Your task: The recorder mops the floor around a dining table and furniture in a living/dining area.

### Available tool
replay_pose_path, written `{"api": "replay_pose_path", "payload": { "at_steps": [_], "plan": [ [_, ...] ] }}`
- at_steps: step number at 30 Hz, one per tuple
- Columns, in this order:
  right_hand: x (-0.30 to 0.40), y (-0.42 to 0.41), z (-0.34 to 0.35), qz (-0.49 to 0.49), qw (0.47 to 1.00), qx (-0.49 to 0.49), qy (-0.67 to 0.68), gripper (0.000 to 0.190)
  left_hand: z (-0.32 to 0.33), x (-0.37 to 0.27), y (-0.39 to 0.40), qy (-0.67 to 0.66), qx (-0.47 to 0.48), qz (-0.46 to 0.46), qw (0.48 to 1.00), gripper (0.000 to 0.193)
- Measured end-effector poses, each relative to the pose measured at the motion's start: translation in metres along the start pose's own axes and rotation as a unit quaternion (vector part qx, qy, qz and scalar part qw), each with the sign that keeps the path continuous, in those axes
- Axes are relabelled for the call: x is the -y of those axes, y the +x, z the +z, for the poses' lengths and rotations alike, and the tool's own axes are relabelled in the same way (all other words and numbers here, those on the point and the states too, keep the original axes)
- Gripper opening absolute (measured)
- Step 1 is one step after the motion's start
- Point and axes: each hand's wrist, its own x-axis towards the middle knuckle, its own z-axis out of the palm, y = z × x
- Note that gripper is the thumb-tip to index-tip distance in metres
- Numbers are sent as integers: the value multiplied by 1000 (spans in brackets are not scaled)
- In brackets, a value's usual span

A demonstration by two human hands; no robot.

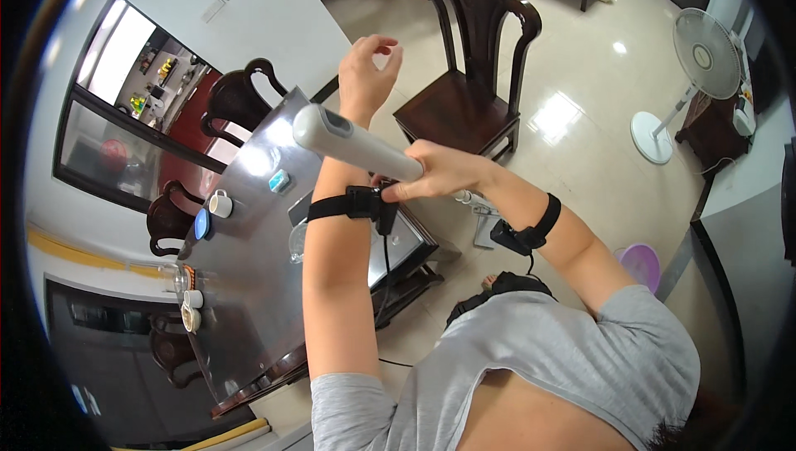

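Observation:
My right hand [438, 171] is wrapped around the light grey handle [348, 140] of a long-handled floor tool, probably a mop. The handle's rounded end, with an oblong hanging slot, points up toward the camera. Below my grip a thin pole runs down to a pale frame [484, 227] near the floor, partly hidden by my right forearm and a strapped-on device. My left hand [371, 75] is raised beyond the handle, apart from it. Its fingers are loosely curled, with a gap between thumb and forefinger, and nothing shows in them. The handle crosses in front of my left forearm.
At left stands a dark dining table [249, 289] bearing a white mug [221, 203], a blue dish [201, 224] and a small blue item [279, 181]. A wooden chair [463, 103] is ahead. A standing fan [706, 53] and a purple basin [640, 267] are at right.

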Motion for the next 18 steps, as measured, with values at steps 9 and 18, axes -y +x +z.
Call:
{"api": "replay_pose_path", "payload": {
  "at_steps": [9,18],
  "plan": [
    [-2,-68,-81,-83,940,-321,-81,37,39,93,-146,330,259,77,904,54],
    [-7,-110,-78,-78,938,-324,-93,28,105,110,-282,334,496,-122,792,69]
  ]
}}
